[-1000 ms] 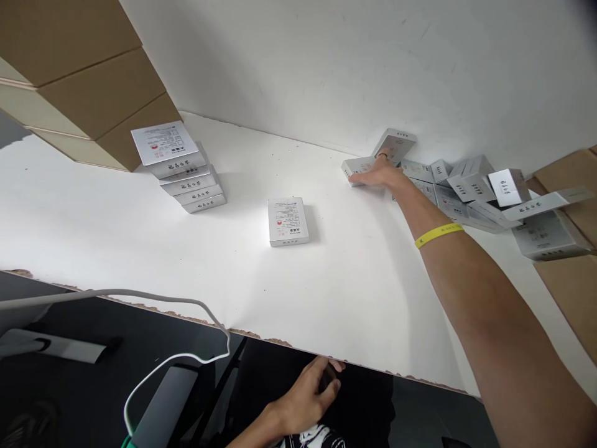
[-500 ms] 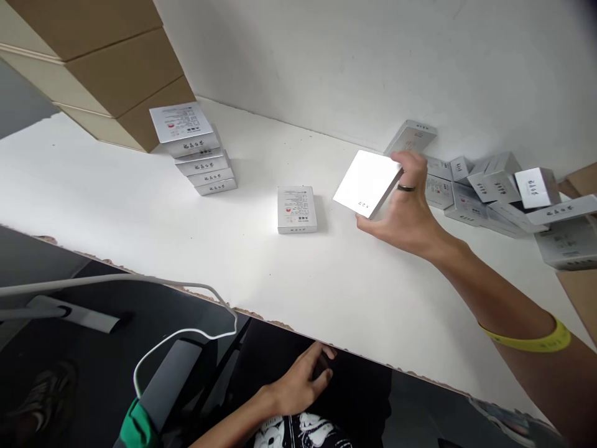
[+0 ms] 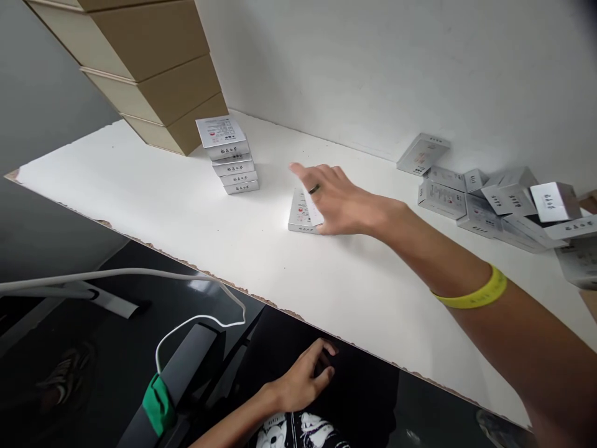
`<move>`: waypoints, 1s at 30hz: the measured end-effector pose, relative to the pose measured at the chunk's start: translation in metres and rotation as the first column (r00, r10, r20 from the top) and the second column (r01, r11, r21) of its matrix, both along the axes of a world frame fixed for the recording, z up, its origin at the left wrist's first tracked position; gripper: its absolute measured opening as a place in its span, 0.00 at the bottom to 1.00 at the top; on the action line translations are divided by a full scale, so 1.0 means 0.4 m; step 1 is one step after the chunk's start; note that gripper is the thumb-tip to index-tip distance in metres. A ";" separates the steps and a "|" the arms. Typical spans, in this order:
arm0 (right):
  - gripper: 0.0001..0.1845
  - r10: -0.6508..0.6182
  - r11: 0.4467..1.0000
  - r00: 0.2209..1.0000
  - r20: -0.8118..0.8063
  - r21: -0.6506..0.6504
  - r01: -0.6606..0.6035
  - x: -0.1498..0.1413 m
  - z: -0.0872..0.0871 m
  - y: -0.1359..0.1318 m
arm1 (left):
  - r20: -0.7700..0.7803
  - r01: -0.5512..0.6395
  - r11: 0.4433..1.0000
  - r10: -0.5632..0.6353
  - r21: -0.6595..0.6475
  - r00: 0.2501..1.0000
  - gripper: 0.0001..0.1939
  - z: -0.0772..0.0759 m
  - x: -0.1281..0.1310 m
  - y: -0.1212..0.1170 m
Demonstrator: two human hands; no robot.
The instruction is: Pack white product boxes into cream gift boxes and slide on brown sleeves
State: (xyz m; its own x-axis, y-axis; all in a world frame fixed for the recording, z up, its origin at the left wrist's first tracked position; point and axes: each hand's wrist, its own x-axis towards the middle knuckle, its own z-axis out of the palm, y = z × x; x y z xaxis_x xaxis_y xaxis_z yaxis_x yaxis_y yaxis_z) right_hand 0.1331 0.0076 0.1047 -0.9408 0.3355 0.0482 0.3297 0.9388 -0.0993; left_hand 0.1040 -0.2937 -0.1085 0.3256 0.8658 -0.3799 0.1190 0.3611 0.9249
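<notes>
My right hand [image 3: 342,202], a dark ring on one finger, reaches over the middle of the white table. It grips a small white box [image 3: 313,209], of which only a narrow strip shows past the fingers and thumb. Under and beside it lies another small box [image 3: 298,214] with printed text, partly covered by the hand. To the left stands a leaning stack of several similar boxes [image 3: 227,149]. My left hand [image 3: 305,376] rests low over my lap below the table edge, fingers loosely bent, thumb apart, nothing in it.
Several more small boxes [image 3: 485,211] lie piled at the right, by the wall. Large brown cartons [image 3: 163,81] are stacked at the back left. The table's front edge [image 3: 224,283] is chipped. A white cable [image 3: 205,320] hangs near a grey armrest [image 3: 186,361].
My right hand has carried its box leftward, from beside the lone printed box to over it. The view has shifted a little. My left hand has stayed in place.
</notes>
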 end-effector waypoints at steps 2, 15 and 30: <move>0.65 -0.013 0.995 0.999 0.034 -0.102 0.016 -0.032 -0.004 -0.016 | -0.012 0.008 1.000 -0.007 0.008 1.000 0.16 -0.001 0.002 0.001; 0.37 -0.689 0.708 0.686 -0.235 -0.016 0.706 0.234 0.014 0.238 | -0.500 0.577 0.448 -0.290 0.682 0.816 0.13 0.334 0.020 0.146; 0.23 -0.806 0.553 0.568 -0.165 0.131 0.823 0.341 -0.030 0.371 | -0.777 0.766 0.216 -0.050 0.605 0.628 0.19 0.305 0.267 0.623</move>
